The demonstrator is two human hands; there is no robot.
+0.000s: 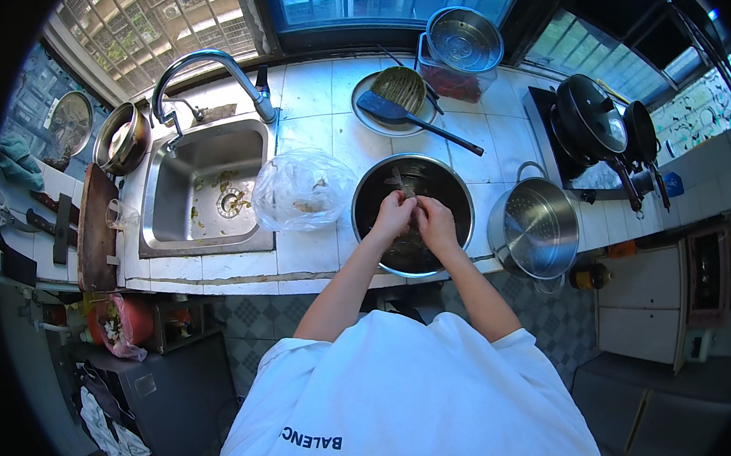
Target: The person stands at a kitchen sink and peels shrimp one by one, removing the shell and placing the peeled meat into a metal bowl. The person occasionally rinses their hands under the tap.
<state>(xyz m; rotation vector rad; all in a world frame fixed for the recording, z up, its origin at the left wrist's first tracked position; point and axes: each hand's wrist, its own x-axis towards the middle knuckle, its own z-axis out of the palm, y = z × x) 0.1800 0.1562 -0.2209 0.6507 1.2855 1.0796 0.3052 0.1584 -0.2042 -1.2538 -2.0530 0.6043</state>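
Observation:
Both hands meet over a round steel pot (358, 193) that stands near the counter's front edge, dark inside. Between my fingertips is a small greyish piece of seafood (398, 180) with a fanned tail pointing away from me; whether it is a shrimp or a fish I cannot tell. My left hand (394, 214) pinches it from the left, and my right hand (435, 222) has its fingers on the near end. My fingers hide most of the piece. Left of the pot rests a clear plastic bag (302, 191) with pale contents.
A steel sink (208, 163) with food scraps lies left, under a curved faucet (201, 55). Behind the pot, a black spatula (418, 122) lies across a plate (371, 123). A perforated steel pot (534, 229) overhangs the front edge; lidded pan (593, 117) on the stove.

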